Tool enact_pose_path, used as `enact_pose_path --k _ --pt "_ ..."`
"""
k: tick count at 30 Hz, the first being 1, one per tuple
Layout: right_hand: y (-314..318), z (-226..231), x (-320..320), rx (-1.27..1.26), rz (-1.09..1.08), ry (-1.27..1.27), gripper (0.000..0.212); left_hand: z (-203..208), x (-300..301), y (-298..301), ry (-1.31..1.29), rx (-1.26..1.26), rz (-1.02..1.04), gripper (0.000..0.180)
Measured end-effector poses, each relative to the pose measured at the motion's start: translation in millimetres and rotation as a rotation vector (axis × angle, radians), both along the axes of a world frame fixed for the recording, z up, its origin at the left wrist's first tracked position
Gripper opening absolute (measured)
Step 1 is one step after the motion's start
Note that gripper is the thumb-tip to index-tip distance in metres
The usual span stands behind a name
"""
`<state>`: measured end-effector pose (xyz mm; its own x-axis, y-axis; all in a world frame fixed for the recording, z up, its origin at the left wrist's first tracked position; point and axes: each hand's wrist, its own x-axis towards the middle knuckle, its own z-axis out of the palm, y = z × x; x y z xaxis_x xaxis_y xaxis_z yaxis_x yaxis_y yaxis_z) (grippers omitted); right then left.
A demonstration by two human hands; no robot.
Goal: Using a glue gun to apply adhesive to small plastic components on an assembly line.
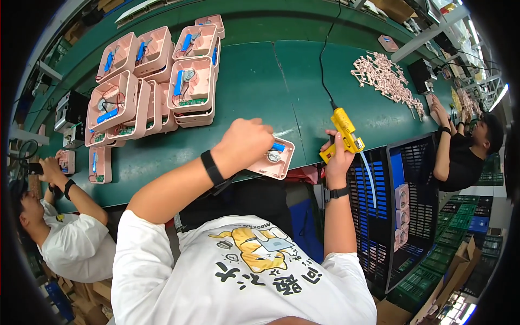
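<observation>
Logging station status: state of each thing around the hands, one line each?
Right hand: closed around glue gun
Left hand: curled at the nearest pink housing, fingertips hidden
Yellow glue gun: held, corded; heat can't be told
Glue stick: protruding from gun
Nearest pink housing: open, blue cylinder inside
Grouped pink housings: open, partly stacked
Small pink parts: loose, heaped

Far left: co-worker in white (78, 246). Far right: co-worker in black (460, 162). Lower right: green crates (465, 214), cardboard (457, 271). Left: dark boxy device (70, 116), kind unclear.
</observation>
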<state>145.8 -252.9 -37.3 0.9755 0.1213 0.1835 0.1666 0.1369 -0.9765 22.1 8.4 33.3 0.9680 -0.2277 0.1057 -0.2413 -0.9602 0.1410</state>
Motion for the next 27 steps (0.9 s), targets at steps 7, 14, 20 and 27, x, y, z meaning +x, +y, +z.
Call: enact_pose_path --k 7,14,20,27 --pt "-30 33 -63 -0.116 0.409 0.198 0.028 -10 -25 1 -0.27 -0.601 0.204 0.02" --pt "18 80 -73 -0.482 0.632 0.199 0.025 -67 -33 -12 -0.286 -1.275 0.558 0.023" --pt "44 66 -73 -0.58 0.595 -0.009 0.025 -68 -34 -11 -0.246 -1.284 0.533 0.026" --pt "35 88 -72 -0.52 0.686 0.292 0.025 -68 -32 -11 -0.306 -1.285 0.535 0.027"
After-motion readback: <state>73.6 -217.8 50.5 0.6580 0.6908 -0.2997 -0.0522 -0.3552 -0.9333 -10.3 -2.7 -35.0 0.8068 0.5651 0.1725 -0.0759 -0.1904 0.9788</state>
